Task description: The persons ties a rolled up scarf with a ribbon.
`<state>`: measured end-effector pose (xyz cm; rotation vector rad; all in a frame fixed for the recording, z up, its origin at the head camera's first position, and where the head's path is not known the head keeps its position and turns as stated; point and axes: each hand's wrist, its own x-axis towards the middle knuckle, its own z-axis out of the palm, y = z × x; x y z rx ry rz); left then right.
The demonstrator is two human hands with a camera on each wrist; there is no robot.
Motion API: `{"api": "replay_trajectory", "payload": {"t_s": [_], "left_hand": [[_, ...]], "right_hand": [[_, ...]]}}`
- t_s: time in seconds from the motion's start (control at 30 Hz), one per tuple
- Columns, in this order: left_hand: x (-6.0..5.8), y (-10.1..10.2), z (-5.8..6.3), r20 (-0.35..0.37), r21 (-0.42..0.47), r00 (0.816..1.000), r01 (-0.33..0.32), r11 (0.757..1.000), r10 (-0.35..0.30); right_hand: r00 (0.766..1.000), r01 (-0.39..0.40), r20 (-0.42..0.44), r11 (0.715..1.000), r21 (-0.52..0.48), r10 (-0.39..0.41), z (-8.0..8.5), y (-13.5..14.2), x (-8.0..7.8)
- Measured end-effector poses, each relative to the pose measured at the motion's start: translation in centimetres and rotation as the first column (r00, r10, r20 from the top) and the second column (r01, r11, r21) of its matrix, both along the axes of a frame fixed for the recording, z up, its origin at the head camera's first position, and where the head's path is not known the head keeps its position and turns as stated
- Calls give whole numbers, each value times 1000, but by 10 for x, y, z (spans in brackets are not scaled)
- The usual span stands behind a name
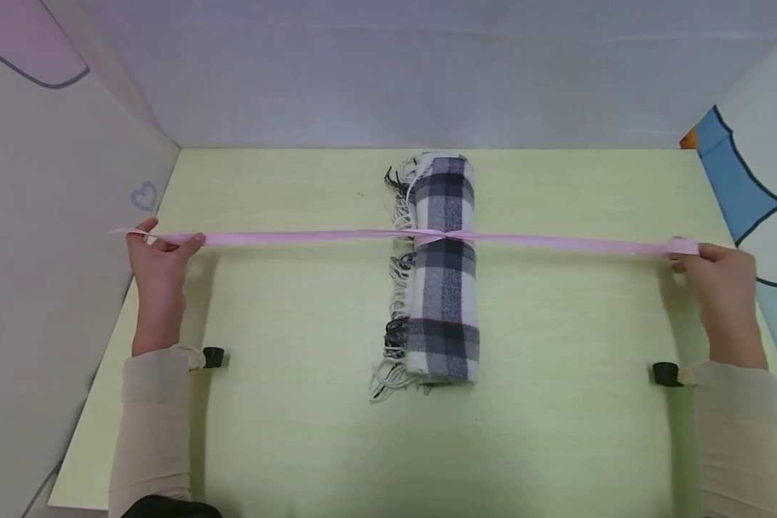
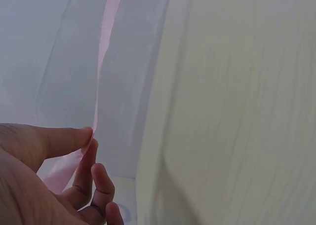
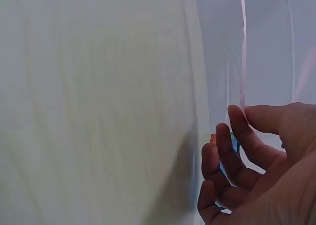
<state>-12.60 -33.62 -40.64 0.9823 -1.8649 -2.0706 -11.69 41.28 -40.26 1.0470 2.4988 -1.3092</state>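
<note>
A rolled plaid scarf (image 1: pixel 443 288), grey, white and black with fringe along its left side, lies lengthwise on the table. Around its upper part runs a pink ribbon (image 1: pixel 298 237), crossed on top of the roll and stretched out nearly straight to both sides. My left hand (image 1: pixel 158 262) pinches the ribbon between thumb and index finger at the far left, a short tail sticking out beyond. At the far right, my right hand (image 1: pixel 719 277) pinches the other end between thumb and index finger. Both wrist views show the ribbon held between the fingertips.
The pale yellow table (image 1: pixel 311 446) ends at a grey-white back wall (image 1: pixel 427 79). Printed side panels stand close by: a left panel (image 1: pixel 52 237) beside the left hand and a right panel (image 1: pixel 751 173) with blue shapes beside the right.
</note>
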Motion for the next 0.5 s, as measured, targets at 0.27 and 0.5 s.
{"api": "replay_trajectory", "payload": {"t_s": [0.27,0.5], "left_hand": [[-1,-12,-2,127,-98,991,48,994,-35],[-1,-25,-11,321,-304,933,262,916,-161]], "right_hand": [[999,37,-31,997,63,-35,-3,8,8],[995,-90,74,963,256,73,-4,14,10]]}}
